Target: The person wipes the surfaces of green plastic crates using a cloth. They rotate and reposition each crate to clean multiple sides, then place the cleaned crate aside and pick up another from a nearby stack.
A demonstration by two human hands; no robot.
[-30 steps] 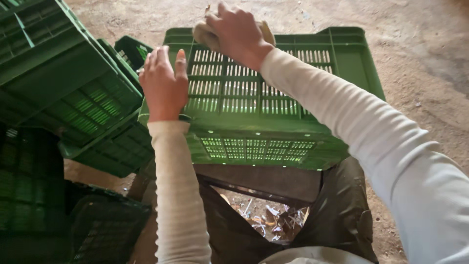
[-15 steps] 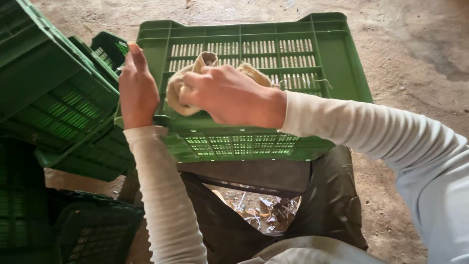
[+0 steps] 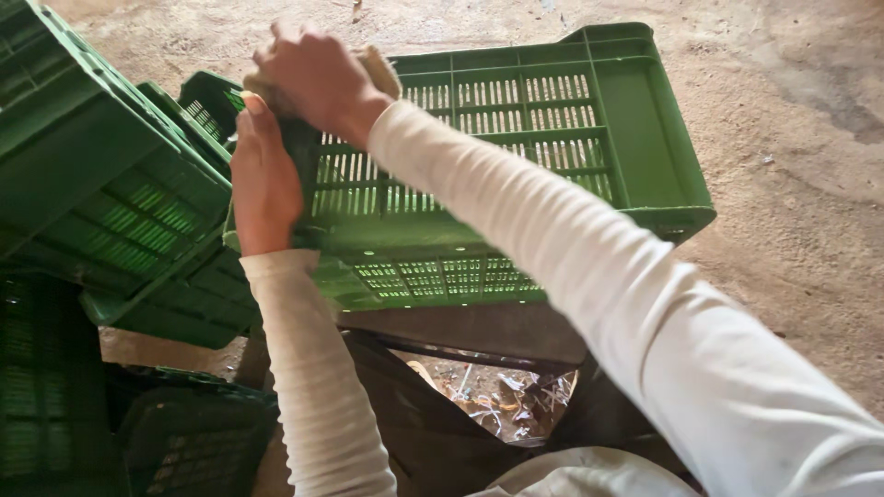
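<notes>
Head view: right hand, fingers pinching the cloth, has moved to the crate corner.

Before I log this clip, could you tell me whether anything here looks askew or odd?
The green crates on the left lie tilted and jumbled rather than stacked square. The crate being wiped is tipped on its side over an open dark bag holding scraps. Nothing looks broken.

No labels, signs or screens are seen. The only packaging is a dark plastic bag standing open at the bottom centre, below the green crate; crumpled scraps and shiny foil-like wrappers are seen lying inside its mouth, too small to be told apart.
</notes>
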